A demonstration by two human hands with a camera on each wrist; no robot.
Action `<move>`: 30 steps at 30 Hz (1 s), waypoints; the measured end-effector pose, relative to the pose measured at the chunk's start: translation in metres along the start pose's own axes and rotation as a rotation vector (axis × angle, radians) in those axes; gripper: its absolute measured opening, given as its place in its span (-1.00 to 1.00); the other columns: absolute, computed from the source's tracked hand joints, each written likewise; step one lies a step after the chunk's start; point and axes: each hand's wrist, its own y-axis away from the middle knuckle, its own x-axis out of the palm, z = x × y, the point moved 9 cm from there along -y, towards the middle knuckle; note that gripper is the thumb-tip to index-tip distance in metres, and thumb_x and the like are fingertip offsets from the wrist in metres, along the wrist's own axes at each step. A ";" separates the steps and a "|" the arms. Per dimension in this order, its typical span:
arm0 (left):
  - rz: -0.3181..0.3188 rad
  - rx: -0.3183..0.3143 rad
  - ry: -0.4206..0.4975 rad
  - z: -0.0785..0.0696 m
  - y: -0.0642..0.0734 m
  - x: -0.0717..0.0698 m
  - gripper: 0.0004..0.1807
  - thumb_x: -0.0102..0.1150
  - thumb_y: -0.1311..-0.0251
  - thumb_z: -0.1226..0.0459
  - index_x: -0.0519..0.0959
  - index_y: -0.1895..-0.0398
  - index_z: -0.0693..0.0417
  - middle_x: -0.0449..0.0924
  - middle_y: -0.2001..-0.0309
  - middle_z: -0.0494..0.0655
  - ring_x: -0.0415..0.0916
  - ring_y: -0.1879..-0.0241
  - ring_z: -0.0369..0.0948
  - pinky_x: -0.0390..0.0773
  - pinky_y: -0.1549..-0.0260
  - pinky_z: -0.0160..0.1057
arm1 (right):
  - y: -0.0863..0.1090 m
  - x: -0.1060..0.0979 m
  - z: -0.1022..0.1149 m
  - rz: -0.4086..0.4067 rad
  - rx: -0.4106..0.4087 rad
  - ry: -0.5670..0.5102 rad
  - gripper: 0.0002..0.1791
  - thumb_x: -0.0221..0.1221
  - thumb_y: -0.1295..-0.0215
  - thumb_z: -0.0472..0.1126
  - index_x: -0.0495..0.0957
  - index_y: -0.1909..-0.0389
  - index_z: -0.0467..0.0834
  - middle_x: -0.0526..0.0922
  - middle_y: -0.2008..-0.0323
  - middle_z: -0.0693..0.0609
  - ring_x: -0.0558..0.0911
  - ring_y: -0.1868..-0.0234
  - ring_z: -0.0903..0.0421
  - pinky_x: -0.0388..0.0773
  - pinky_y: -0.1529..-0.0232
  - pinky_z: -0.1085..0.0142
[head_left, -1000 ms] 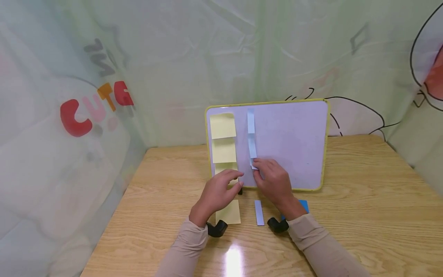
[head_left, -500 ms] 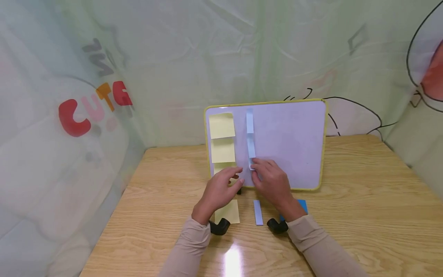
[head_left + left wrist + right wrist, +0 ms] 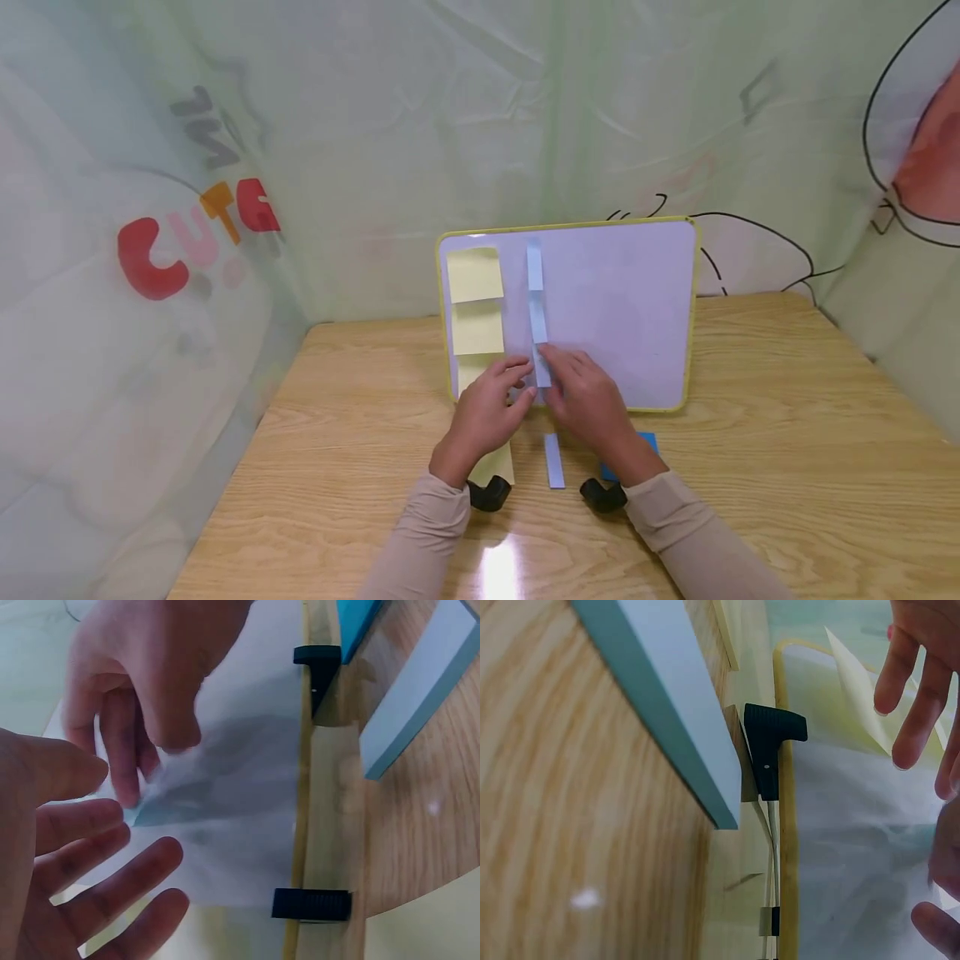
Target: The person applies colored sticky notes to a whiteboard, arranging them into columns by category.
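A whiteboard [image 3: 622,300] with a yellow frame leans upright on the table. Down its surface runs a column of narrow light-blue sticky notes [image 3: 537,317]; the lowest blue sticky note [image 3: 542,373] lies between my hands. My right hand [image 3: 588,404] touches that note's upper part with its fingertips, thumb apart near the lower end. My left hand [image 3: 487,408] hovers just left of the note, its fingers [image 3: 142,874] spread and holding nothing in the left wrist view. Yellow sticky notes [image 3: 477,327] form a column at the board's left, the lowest partly hidden by my left hand.
On the table before the board lie a yellow note pad [image 3: 502,465], a narrow light-blue pad [image 3: 554,462] and a blue pad [image 3: 648,446], partly behind my right wrist. Black feet [image 3: 312,904] support the board's lower edge. A printed curtain [image 3: 360,167] hangs behind.
The lowest blue note now hangs longer below my right fingertips, its lower end in view. My left hand has moved slightly right, towards the note. The head view has shifted slightly.
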 end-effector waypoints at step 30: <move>-0.026 0.258 -0.440 -0.010 0.014 0.036 -0.56 0.31 -0.23 0.13 0.63 -0.16 0.05 0.44 -0.31 -0.03 0.44 -0.14 -0.02 0.56 0.04 -0.13 | 0.001 -0.002 -0.015 0.044 0.114 -0.111 -0.50 0.17 -0.16 -0.48 0.58 -0.17 -0.27 0.66 -0.04 -0.19 0.62 0.06 -0.09 0.63 0.20 0.06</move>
